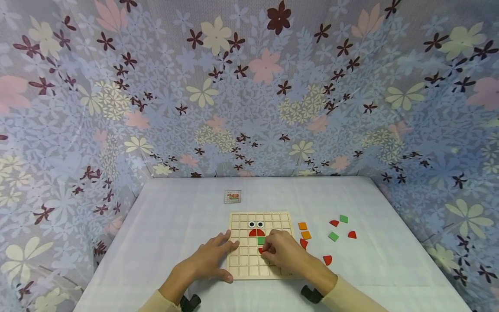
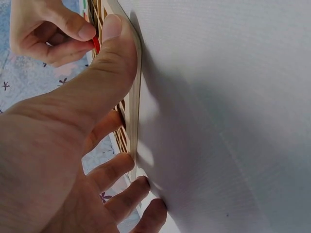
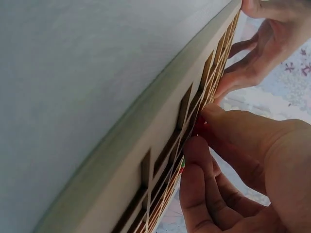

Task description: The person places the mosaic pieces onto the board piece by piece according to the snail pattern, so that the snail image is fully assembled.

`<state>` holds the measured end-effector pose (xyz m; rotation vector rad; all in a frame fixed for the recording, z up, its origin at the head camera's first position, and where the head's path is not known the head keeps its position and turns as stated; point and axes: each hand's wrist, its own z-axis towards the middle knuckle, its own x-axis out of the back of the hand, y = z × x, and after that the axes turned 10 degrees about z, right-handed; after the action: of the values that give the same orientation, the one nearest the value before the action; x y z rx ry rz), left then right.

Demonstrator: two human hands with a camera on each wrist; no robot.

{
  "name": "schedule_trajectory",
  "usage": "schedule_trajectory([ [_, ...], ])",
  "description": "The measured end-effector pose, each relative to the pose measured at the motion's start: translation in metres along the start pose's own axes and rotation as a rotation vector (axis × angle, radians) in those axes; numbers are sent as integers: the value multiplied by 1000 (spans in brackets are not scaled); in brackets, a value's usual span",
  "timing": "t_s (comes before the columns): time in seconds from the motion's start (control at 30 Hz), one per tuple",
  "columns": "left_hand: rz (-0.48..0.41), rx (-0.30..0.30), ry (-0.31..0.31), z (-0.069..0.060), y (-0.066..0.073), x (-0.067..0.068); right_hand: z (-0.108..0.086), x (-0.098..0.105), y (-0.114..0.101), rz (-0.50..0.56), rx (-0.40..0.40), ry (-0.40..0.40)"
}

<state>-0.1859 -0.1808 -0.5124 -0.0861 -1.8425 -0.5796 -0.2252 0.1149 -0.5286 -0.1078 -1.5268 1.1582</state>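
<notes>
A wooden grid board (image 1: pixel 243 261) lies on the white table. My right hand (image 1: pixel 286 251) pinches a red quarter-circle piece (image 1: pixel 260 250) between thumb and fingers, at a cell just below a green square (image 1: pixel 261 240). Close up, the red piece (image 3: pixel 198 127) is partly hidden by the fingertips. With fingers spread, my left hand (image 1: pixel 210 258) rests along the board's left edge; in the left wrist view its thumb (image 2: pixel 112 43) lies on the rim near a corner. Two round eye pieces (image 1: pixel 256 224) sit in the upper cells, above two red quarter-circles (image 1: pixel 256 233) that form a half-circle.
Right of the board lie orange squares (image 1: pixel 302 226), green squares (image 1: pixel 333 236) and several red quarter-circles (image 1: pixel 327 260). A small pattern card (image 1: pixel 232 196) lies beyond the board. Flowered cloth (image 1: pixel 249 108) hangs behind the table and at its sides.
</notes>
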Motion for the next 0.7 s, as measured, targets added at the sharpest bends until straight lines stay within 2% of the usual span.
schedule_trajectory([
  [0.2,-7,1,-2,0,-1,-1,1,1,-1,-16,-6,-25],
  [0.4,-4,-4,8,0,-1,-1,2,0,-1,-42,15,-1],
  [0.7,5,-4,6,0,-1,-1,7,-5,-1,-14,-51,55],
])
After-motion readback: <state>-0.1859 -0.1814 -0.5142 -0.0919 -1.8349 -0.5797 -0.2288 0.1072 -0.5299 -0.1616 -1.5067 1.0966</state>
